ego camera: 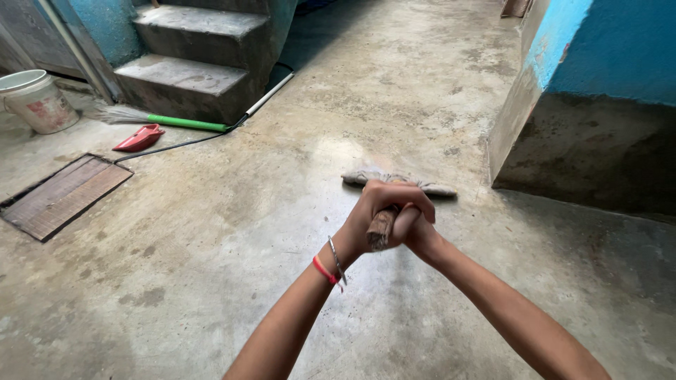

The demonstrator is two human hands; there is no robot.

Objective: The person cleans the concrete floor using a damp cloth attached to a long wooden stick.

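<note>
From the head camera, the left hand (384, 211) and right hand (415, 229) are both clasping a wooden mop handle (382, 229), its rag (398, 181) lying on the wet concrete floor (211, 246) ahead. Pressing down evenly should be keeping the rag flat.

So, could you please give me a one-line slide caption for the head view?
Both hands, left hand over right hand, grip a wooden mop handle, its cloth head on the wet concrete floor.

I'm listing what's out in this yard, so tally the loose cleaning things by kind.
Mops: 1, wooden handle gripped by left hand and right hand, cloth head on the floor
Brooms: 1
Dustpans: 1, red
Buckets: 1, white
Total: 4
</note>
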